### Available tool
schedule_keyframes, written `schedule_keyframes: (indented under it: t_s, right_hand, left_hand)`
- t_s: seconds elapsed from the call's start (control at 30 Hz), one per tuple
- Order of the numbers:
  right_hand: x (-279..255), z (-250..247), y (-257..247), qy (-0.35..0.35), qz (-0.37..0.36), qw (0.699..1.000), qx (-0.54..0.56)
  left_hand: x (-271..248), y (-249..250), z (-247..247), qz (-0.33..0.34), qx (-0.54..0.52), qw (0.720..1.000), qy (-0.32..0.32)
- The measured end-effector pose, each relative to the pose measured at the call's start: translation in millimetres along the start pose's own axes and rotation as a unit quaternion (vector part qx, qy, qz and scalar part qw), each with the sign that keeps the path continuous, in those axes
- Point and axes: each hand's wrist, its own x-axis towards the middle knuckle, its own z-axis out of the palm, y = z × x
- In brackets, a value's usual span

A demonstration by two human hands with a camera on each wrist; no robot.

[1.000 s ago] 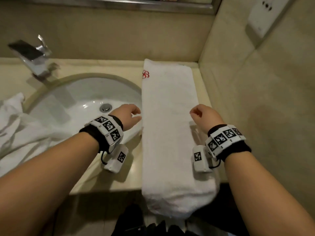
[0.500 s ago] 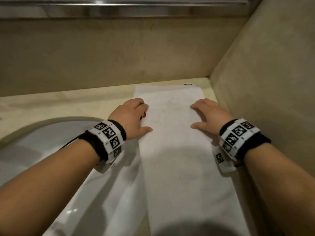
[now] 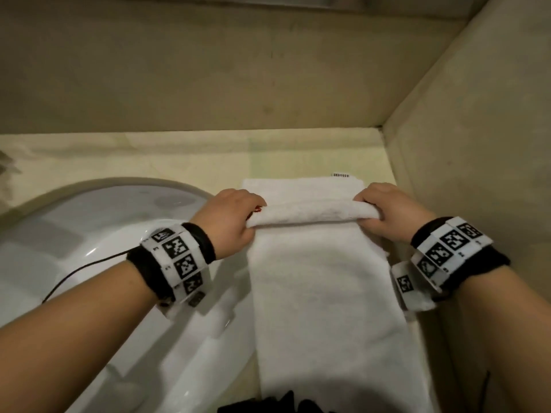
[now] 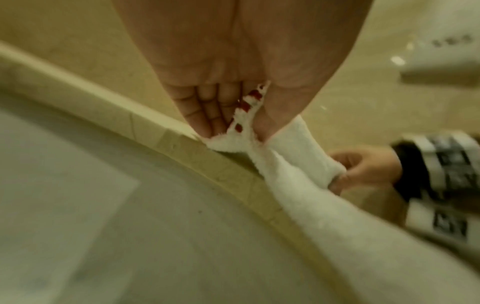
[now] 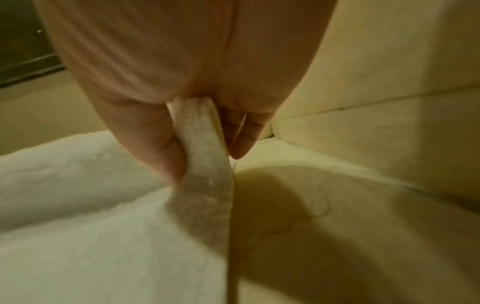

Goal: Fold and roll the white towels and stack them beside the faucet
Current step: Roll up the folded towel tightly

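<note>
The left hand (image 3: 235, 217) pinches the near-left end of the fresh fold, thumb underneath and fingers (image 4: 207, 107) curled over the top; the left wrist view shows the towel's red stitched mark caught between them. The right hand (image 3: 384, 214) does the same at the opposite end, thumb and fingers clamped on the doubled edge.

Between the two hands the fold (image 3: 313, 211) runs from nine o'clock to three o'clock, a low raised ridge that is not yet a full turn. The towel (image 3: 325, 293) itself has its long axis from twelve to six: a short flat strip with a label lies past the ridge at twelve, and the long unrolled part stretches toward six, its end out of sight.

Both hands are equally near, one at each end of the ridge, so the roll should be driven evenly toward six o'clock; uneven pressure would likely skew it into a cone.

The towel lies on the counter (image 3: 298, 153), with the sink basin (image 3: 89, 234) at nine o'clock and the side wall (image 3: 477, 144) close at three. The faucet is not in view.
</note>
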Motion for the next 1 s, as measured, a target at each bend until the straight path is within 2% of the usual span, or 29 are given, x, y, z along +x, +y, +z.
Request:
schedule_keyframes:
  t_s: [0.07,0.13,0.2,0.27,0.33,0.37,0.43,0.47,0.57,0.67,0.8,0.9,1.0]
  right_hand:
    - [-5.6,-1.1,2.0,0.023,0.002,0.998,0.050]
    - [-9.4,-6.2,1.3,0.069,0.035,0.986,0.146]
    - [-8.7,-13.2,-0.5,0.148,0.070,0.943,0.288]
    - [-5.3,-15.7,-1.7,0.220,0.087,0.881,0.410]
    - [-3.3,-5.9,1.2,0.231,0.121,0.843,0.470]
    - [-3.2,2.8,2.9,0.217,0.139,0.841,0.476]
    - [-4.7,20.2,10.3,0.175,0.168,0.853,0.461]
    - [-5.6,24.7,14.5,0.153,0.174,0.860,0.455]
    - [-6.7,25.7,20.9,0.095,0.178,0.870,0.450]
    - [-11.7,20.6,17.7,0.110,0.170,0.875,0.439]
    - [-16.8,7.5,8.7,0.164,0.159,0.862,0.453]
    - [-1.9,-24.8,2.8,0.222,0.144,0.866,0.424]
    - [26.5,-68.9,-1.9,0.279,0.118,0.854,0.424]
  left_hand:
    - [-7.1,0.9,-7.0,-0.036,-0.090,0.995,0.024]
    - [-7.6,2.3,-17.9,-0.075,-0.185,0.979,0.044]
    - [1.7,3.4,-28.8,-0.100,-0.259,0.958,0.074]
    - [13.4,4.7,-33.7,-0.117,-0.303,0.942,0.089]
    - [19.6,6.6,-28.1,-0.143,-0.311,0.937,0.067]
    - [18.9,6.4,-21.5,-0.158,-0.322,0.932,0.047]
    - [12.7,5.6,-7.9,-0.181,-0.363,0.914,-0.006]
    - [9.6,4.7,-3.1,-0.182,-0.360,0.915,-0.031]
    - [4.9,1.8,4.6,-0.173,-0.285,0.941,-0.056]
    - [4.5,7.4,2.5,-0.163,-0.282,0.945,-0.025]
    - [9.8,19.3,-14.7,-0.153,-0.289,0.944,0.036]
    - [34.3,25.3,-44.9,-0.158,-0.256,0.948,0.101]
    - [69.8,25.6,-85.3,-0.149,-0.212,0.950,0.173]
